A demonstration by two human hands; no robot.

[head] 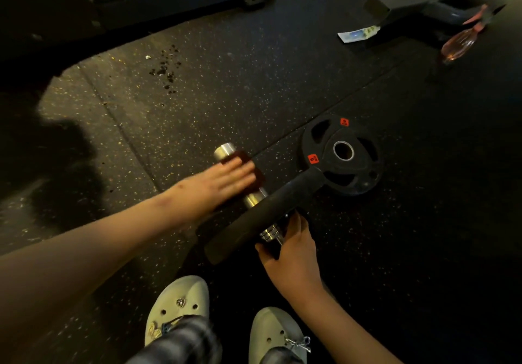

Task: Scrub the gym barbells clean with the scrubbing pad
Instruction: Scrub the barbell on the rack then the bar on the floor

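Maybe the barbell [254, 198] rolls away, because the left hand [226, 178] only presses the scrubbing pad [239, 157] flat while the right hand [291, 248] curls round one end.

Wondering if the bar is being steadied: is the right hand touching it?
Touching. The head view shows the right hand with fingers and thumb curled around the chrome bar at its near end, beside the upright black plate.

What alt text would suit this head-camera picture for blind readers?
A person's left hand presses a dark red scrubbing pad onto a short chrome weight bar on speckled black rubber flooring, while the right hand grips the bar's near end beside a black plate. A second black plate with red labels lies flat nearby.
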